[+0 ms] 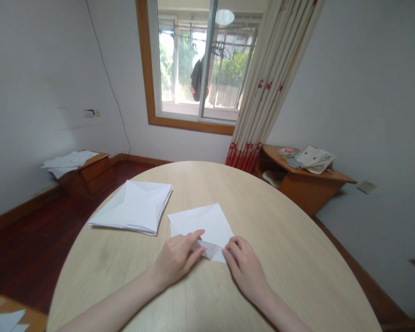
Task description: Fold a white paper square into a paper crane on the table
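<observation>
A white square sheet of paper (202, 223) lies on the round wooden table (290, 258) in front of me. Its near corner is folded up into a small flap. My left hand (178, 258) pinches that flap from the left, fingers pressed together on the paper. On the flap's right side my right hand (245, 267) presses down with curled fingers on the paper's near edge. A stack of creased white sheets (133, 206) rests on the table to the left, apart from both hands.
A low wooden cabinet (90, 173) with papers on top stands at the left wall. Another wooden stand (297, 177) with a bag and small items sits at the right, beside a curtain (269, 87) and a window (202, 60). More paper lies at the bottom left corner (3, 320).
</observation>
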### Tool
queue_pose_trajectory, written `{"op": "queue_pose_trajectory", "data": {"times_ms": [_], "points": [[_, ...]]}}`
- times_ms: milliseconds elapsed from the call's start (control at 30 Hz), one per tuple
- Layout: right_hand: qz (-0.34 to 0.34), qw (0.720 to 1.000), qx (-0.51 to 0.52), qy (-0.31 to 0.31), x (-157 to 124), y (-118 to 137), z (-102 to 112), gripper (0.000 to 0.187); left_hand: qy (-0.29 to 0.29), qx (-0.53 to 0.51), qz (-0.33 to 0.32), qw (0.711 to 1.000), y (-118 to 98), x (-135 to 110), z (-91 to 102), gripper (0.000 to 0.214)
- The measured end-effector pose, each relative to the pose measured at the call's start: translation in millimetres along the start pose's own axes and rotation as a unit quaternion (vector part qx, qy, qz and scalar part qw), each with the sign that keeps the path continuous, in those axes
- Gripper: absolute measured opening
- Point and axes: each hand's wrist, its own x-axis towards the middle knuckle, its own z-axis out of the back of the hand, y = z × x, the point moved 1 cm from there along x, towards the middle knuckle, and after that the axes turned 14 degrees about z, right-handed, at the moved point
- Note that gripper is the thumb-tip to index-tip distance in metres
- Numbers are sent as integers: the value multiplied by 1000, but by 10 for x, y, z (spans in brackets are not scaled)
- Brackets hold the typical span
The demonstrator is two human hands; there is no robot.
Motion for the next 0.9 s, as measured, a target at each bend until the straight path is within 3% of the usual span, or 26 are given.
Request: {"op": "queue_pose_trajectory", "data": {"times_ms": [333,633,900], "points": [[-24,995,90,28,29,83,39,17,-47,54,21,997,17,25,0,48],[-71,989,113,64,58,129,5,16,50,64,107,991,29,-8,-126,79],[-107,987,104,61,135,193,-47,13,61,96,95,989,-32,-32,-223,93]]}}
